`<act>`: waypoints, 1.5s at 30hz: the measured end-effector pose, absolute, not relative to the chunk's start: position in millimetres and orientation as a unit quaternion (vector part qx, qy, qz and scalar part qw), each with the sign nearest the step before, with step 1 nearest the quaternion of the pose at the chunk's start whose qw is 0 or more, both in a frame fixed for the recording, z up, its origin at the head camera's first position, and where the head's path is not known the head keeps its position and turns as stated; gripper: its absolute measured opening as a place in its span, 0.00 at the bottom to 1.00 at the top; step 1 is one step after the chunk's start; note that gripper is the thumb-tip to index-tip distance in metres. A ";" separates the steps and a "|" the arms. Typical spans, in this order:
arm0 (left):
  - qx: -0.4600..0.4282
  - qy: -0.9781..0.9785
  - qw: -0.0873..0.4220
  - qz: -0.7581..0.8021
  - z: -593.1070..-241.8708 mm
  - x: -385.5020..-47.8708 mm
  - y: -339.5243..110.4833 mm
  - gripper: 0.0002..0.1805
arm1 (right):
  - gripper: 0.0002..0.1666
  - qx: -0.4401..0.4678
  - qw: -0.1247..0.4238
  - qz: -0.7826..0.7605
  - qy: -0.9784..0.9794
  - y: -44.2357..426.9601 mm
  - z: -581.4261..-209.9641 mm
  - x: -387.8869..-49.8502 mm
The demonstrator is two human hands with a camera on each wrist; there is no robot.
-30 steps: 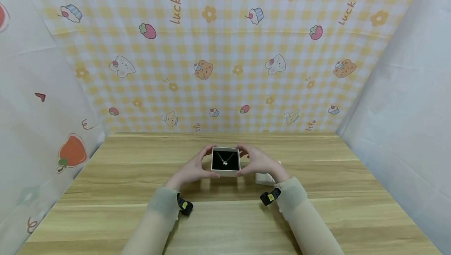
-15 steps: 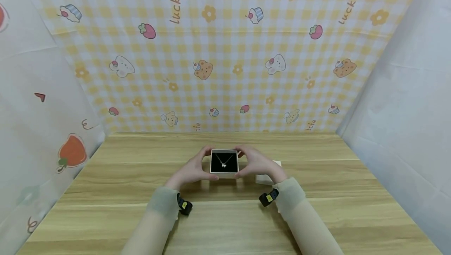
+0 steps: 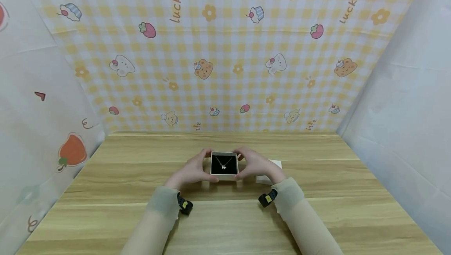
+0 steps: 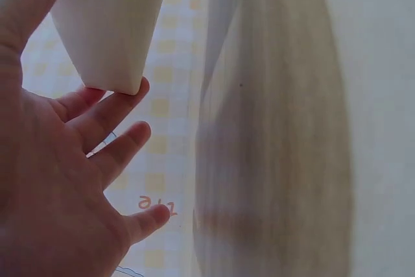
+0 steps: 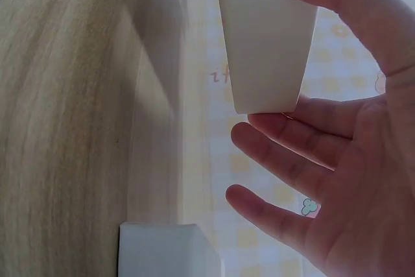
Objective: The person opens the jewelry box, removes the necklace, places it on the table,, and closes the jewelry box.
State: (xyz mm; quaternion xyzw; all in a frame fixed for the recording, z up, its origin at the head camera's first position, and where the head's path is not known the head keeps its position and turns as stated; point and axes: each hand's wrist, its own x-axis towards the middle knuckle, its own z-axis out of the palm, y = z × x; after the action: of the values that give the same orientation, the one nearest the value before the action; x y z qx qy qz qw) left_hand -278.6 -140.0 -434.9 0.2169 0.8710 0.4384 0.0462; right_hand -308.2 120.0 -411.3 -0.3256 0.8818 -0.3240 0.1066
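A small white jewelry box (image 3: 225,177) with a black lining is held between both hands, a little above the table. Inside, a fine chain necklace (image 3: 223,166) with a small pendant lies on the black insert. My left hand (image 3: 193,169) pinches the box's left side, thumb at the near edge and fingers at the far edge. On the opposite side my right hand (image 3: 258,166) grips it the same way. Both wrist views show the plain white box wall (image 4: 107,37) between thumb and fingertips, with the other fingers spread. A white box lid (image 3: 263,179) lies on the table, partly hidden behind my right hand.
The wood-grain table (image 3: 225,223) reaches back to a yellow checked cloth (image 3: 225,43). White cloths (image 3: 405,102) hang at both sides. Beside the right hand, the lid (image 5: 165,251) shows low in the right wrist view.
Both hands have brought the box slightly down, and its open top has shifted a little toward me. The lid stays in place.
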 end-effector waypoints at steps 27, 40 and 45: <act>0.201 0.898 0.068 0.386 -441.9 -280.7 -139.6 0.52 | 0.52 -0.325 0.122 -0.330 0.878 117.3 -425.6 -311.6; 0.197 0.917 0.066 0.340 -442.6 -281.0 -138.0 0.53 | 0.53 -0.320 0.130 -0.316 0.883 115.0 -427.0 -310.4; 0.194 0.923 0.069 0.326 -441.7 -280.1 -137.1 0.54 | 0.53 -0.317 0.132 -0.309 0.887 114.2 -429.4 -311.9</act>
State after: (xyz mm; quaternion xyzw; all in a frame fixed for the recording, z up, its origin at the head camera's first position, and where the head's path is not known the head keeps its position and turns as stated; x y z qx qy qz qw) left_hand -280.1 -137.1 -441.7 0.1938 0.9227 0.3260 0.0687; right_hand -311.9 114.2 -429.4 -0.3175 0.8867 -0.3090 0.1325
